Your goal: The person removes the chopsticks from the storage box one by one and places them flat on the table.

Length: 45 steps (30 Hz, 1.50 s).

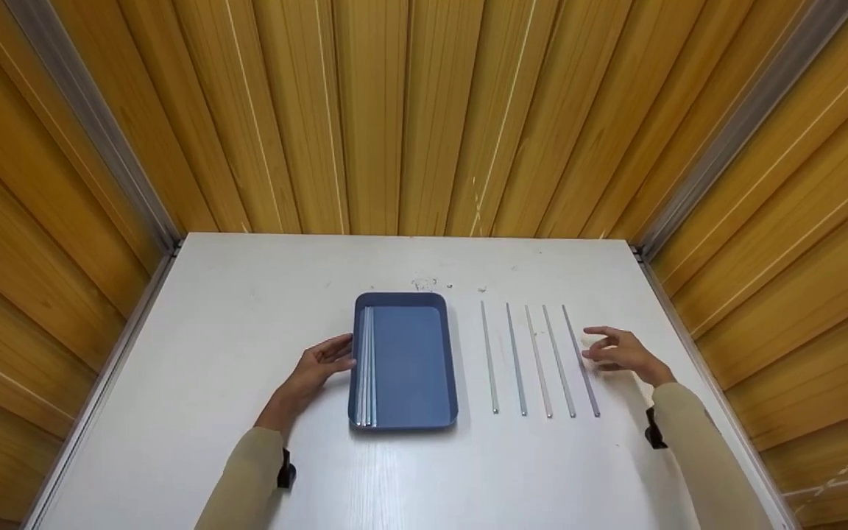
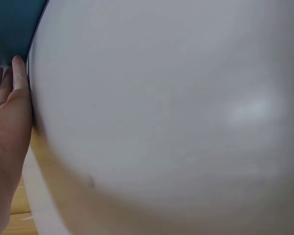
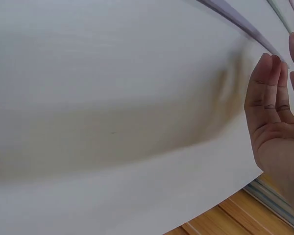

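Note:
A blue rectangular tray point(image 1: 413, 368) lies on the white table, its long sides running away from me. My left hand point(image 1: 324, 362) rests at the tray's left wall, fingertips right at the edge; in the left wrist view its fingers point(image 2: 20, 73) lie fairly straight against the tray's side. Several thin clear rods point(image 1: 367, 368) lie lengthwise along the left inside of the tray. My right hand point(image 1: 624, 353) hovers just right of a thin purple rod point(image 1: 581, 361), fingers spread and slightly bent, holding nothing. In the right wrist view, its fingertips overlap the far end of that rod.
Left of the purple rod, a pale green rod point(image 1: 559, 361), a pinkish rod point(image 1: 539, 361), a bluish rod point(image 1: 517, 361) and a whitish rod point(image 1: 489, 361) lie spaced side by side. Small dark marks dot the tabletop behind the tray. Wood-patterned walls point(image 1: 402, 118) enclose the table point(image 1: 277, 272).

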Each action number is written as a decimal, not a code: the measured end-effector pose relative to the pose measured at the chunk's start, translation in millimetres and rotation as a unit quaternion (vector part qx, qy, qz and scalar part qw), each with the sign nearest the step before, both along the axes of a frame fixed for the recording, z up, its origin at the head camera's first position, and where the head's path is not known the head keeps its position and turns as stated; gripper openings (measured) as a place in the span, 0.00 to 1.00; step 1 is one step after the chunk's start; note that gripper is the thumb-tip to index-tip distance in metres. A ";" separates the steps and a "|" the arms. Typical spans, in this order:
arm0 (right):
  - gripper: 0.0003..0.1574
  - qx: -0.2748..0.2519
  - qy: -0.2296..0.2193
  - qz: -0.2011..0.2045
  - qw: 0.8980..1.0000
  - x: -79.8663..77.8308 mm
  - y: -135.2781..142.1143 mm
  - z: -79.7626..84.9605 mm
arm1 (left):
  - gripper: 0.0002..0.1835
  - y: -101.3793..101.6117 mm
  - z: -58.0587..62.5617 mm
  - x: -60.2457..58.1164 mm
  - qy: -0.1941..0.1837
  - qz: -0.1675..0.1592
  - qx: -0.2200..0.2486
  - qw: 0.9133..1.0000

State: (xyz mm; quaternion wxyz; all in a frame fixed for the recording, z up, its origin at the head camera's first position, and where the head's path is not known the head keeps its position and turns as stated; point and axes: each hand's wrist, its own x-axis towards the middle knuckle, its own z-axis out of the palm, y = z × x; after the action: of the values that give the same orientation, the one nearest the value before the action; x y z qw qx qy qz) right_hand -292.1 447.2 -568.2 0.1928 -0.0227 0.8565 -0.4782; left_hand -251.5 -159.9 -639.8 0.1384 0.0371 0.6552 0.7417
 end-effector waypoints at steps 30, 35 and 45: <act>0.36 -0.081 -0.009 0.166 0.983 -35.8 -191.5 37.0 | 0.37 -0.5 3.5 -2.2 -0.003 0.009 -0.007 1.000; 0.37 -0.076 -0.017 0.196 0.978 -35.9 -220.2 44.7 | 0.37 1.7 3.8 -2.1 -0.005 0.008 -0.009 1.000; 0.36 -0.077 0.011 0.214 0.974 -38.4 -269.5 48.0 | 0.37 2.7 2.6 -2.9 -0.010 0.010 -0.009 1.000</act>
State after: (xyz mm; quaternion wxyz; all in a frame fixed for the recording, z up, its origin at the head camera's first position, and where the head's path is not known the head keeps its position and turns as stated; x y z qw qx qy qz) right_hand -330.5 177.7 -520.2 0.2787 -0.2262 0.7942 -0.4903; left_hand -254.4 -157.1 -637.2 0.1380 0.0221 0.6610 0.7373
